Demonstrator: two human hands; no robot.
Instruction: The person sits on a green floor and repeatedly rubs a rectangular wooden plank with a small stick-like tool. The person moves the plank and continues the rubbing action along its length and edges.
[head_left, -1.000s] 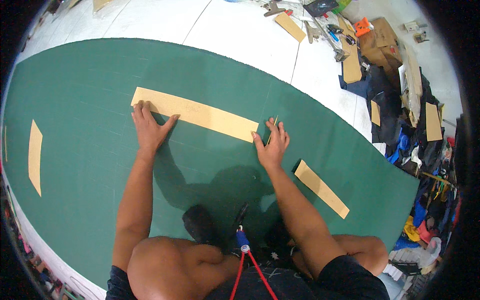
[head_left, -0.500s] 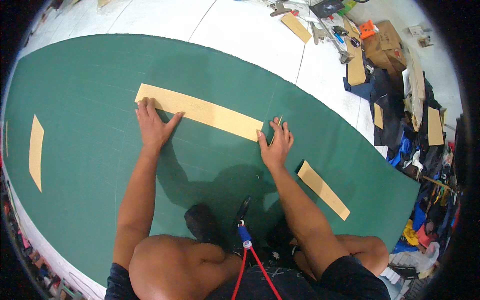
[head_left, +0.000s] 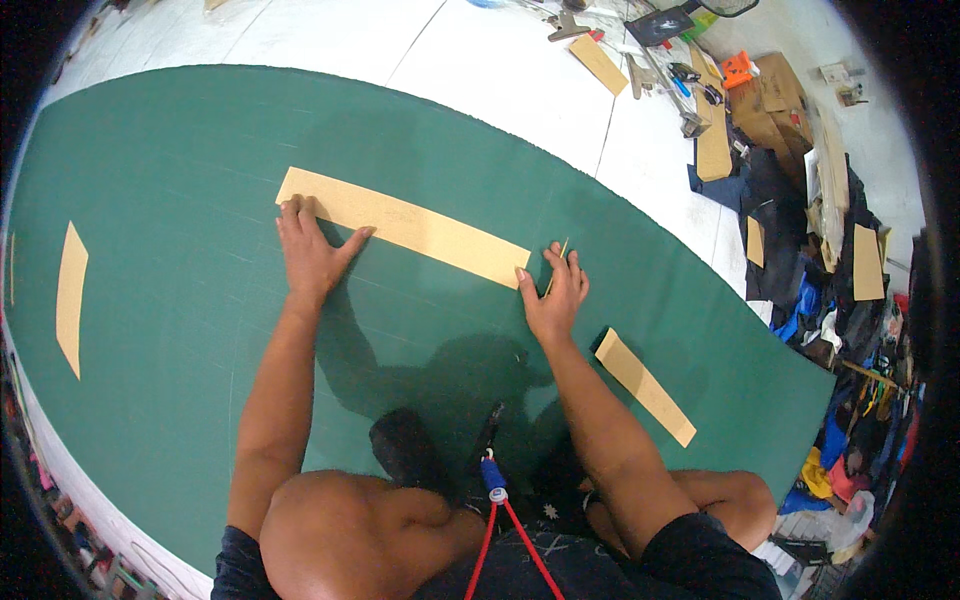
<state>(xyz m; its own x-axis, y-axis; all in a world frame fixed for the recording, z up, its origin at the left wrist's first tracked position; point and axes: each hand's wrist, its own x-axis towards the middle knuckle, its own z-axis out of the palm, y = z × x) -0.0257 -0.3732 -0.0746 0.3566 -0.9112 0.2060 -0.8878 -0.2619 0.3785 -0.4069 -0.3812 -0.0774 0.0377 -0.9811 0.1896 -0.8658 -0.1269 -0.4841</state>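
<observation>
A long tan card strip point(head_left: 420, 222) lies slantwise on a large green cloth point(head_left: 160, 300). My left hand point(head_left: 308, 255) rests at the strip's left end, fingertips on the card and thumb spread along its lower edge. At the right end, the thumb of my right hand point(head_left: 556, 295) touches the strip's corner. A thin yellowish stick, perhaps a pencil point(head_left: 564, 247), sits between the fingers of that hand, its tip pointing away from me. Faint pale lines run across the cloth around the strip.
A shorter tan card piece point(head_left: 645, 388) lies right of my right forearm, another point(head_left: 71, 300) at the far left. White floor tiles point(head_left: 500, 60) border the cloth. Cardboard boxes point(head_left: 775, 100), metal tools and dark fabric point(head_left: 770, 180) crowd the right side. A red cord point(head_left: 485, 545) hangs before me.
The whole view has shifted slightly. Both hands keep their places at the strip's ends, and the stick stays in my right hand.
</observation>
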